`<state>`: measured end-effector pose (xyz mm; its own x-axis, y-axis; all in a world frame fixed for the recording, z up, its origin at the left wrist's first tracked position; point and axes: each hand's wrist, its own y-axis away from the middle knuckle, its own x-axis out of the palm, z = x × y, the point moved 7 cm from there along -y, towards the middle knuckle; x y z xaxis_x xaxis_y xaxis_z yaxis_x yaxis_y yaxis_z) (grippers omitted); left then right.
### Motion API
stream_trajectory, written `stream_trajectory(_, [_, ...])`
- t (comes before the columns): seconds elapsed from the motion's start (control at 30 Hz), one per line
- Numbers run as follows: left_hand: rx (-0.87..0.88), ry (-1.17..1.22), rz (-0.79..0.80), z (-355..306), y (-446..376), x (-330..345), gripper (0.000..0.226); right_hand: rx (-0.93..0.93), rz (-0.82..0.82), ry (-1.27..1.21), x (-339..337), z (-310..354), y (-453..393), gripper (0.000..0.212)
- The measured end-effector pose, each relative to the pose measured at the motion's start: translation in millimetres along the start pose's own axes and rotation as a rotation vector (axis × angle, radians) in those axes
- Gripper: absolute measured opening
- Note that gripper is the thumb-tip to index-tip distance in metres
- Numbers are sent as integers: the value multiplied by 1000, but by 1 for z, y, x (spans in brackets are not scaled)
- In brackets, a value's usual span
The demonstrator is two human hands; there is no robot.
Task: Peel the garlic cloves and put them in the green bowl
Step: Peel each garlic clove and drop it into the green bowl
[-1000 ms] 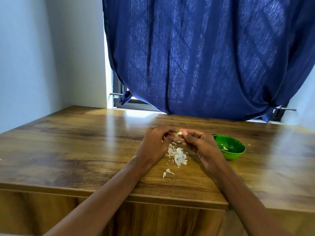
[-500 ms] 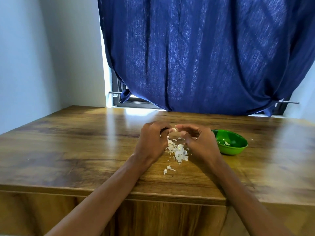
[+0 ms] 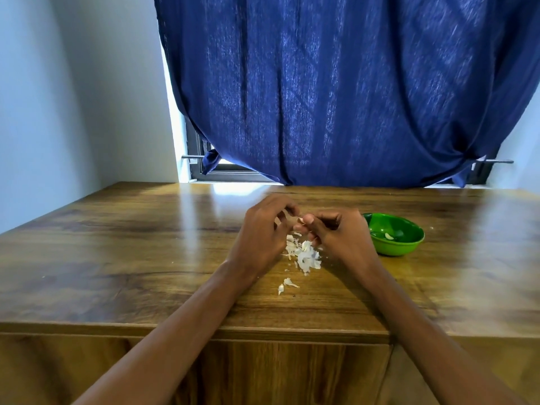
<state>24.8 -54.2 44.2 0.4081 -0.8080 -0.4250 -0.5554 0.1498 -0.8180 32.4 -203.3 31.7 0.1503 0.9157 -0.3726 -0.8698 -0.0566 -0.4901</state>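
While head lifted, both hands (image 3: 304, 229) still pinch garlic clove (image 3: 301, 220)

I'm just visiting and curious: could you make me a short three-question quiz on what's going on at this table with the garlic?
1. True or false: the green bowl stands beside the person's left hand.
2. Multiple choice: the pile of white skins lies A) in the bowl, B) on the wooden table between the two hands, C) on the window sill.
3. Fill in: the right hand and the left hand meet over a small garlic ____.

Key
1. False; it stands by the right hand.
2. B
3. clove
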Motion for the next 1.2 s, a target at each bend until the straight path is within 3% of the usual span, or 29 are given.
stream_trajectory(0.17, [49,16,-14,-8,-3,-4,32,-32,62,-54,2,7,-1,16])
stream_trajectory(0.3, [-36,102,25,-8,0,-1,38,-77,63,-36,3,9,2,21])
stream_trajectory(0.67, [-58,234,32,-12,1,1,51,-64,112,-33,8,8,0,19])
stream_trajectory(0.9, [-60,230,-20,-9,1,-2,38,-75,104,7,6,8,1,28])
stream_trajectory(1.2, [-80,226,-68,-6,0,-7,45,-169,55,3,7,12,1,23])
